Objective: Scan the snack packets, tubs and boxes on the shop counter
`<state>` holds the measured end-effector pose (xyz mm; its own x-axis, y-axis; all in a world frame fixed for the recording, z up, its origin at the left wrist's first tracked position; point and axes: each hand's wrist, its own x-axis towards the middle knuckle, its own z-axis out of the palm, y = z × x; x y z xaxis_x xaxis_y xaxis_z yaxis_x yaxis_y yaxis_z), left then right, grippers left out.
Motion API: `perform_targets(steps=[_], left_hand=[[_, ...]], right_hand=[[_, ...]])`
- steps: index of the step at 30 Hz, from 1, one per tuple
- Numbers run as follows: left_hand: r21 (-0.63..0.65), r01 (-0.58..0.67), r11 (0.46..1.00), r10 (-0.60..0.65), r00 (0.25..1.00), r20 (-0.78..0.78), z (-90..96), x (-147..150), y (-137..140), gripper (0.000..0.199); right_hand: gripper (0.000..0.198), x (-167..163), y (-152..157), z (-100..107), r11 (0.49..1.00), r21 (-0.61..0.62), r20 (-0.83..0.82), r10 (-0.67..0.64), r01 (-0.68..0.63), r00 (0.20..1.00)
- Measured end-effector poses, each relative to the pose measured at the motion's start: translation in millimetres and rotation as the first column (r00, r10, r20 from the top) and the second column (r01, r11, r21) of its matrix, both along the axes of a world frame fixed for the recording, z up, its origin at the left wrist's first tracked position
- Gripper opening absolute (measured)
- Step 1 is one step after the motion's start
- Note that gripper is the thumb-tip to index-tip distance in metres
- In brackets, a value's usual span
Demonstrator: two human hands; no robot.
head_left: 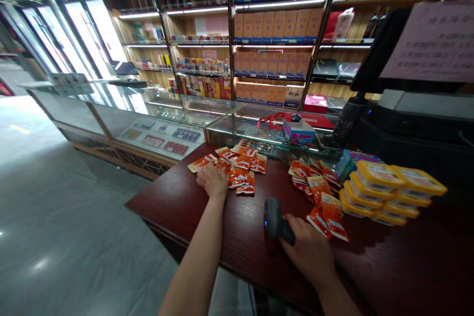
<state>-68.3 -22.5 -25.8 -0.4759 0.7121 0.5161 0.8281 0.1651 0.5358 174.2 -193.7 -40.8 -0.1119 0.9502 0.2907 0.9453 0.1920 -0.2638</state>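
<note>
My left hand [213,180] lies at the near left edge of a pile of small orange snack packets [239,176] on the dark red wooden counter. Its fingers are bent and closed onto a packet [203,162]; the fingertips are partly hidden. My right hand [309,252] is wrapped round the handle of a black barcode scanner [273,218], its head pointing left and a small blue light showing. A second heap of orange packets [320,190] lies just beyond my right hand.
Stacked yellow-lidded tubs [381,190] stand on the right, beside a blue-and-purple box [348,163]. Behind is a glass display case [237,116] bearing a pink-and-blue box [299,132]. A dark monitor [381,54] with a paper sheet rises at right. Shelves of boxes line the wall.
</note>
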Motion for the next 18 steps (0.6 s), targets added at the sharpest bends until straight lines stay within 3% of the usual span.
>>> perform_targets(steps=[4, 7, 9, 11, 14, 16, 18], left_hand=[[0.130, 0.052, 0.990, -0.078, 0.975, 0.207, 4.4, -4.0, 0.1, 0.017], [0.323, 0.083, 0.943, -0.214, 0.894, 0.393, 3.4, -3.6, 2.2, 0.015], [0.424, 0.131, 0.896, -0.359, 0.775, 0.520, -0.2, 0.3, 4.8, 0.023], [0.474, 0.211, 0.855, -0.498, 0.590, 0.635, -4.7, 6.9, 7.1, 0.031], [0.515, 0.327, 0.792, -0.606, 0.324, 0.726, -8.9, 18.9, 7.0, 0.043], [0.538, 0.377, 0.754, -0.639, 0.230, 0.734, -9.4, 25.7, 4.5, 0.055], [0.549, 0.425, 0.720, -0.665, 0.194, 0.721, -9.7, 30.6, 1.6, 0.058]], right_hand=[[0.032, -0.2, -0.1, 2.4, 1.000, -0.017, 0.000, -0.009, 0.009, 1.000], [0.032, -0.4, 0.1, 3.7, 0.999, -0.034, -0.013, -0.008, 0.007, 1.000], [0.032, -0.4, 0.1, 3.5, 0.999, -0.036, -0.026, -0.002, 0.001, 1.000], [0.032, -0.3, 0.1, 2.6, 1.000, -0.032, -0.031, -0.001, 0.000, 1.000], [0.031, 0.0, 0.6, 1.5, 1.000, -0.009, -0.028, -0.006, 0.005, 1.000], [0.032, 0.3, 1.9, 2.5, 1.000, 0.000, -0.050, -0.011, 0.011, 0.999], [0.033, 0.6, 3.5, 6.0, 1.000, -0.018, -0.121, -0.026, 0.024, 0.992]])
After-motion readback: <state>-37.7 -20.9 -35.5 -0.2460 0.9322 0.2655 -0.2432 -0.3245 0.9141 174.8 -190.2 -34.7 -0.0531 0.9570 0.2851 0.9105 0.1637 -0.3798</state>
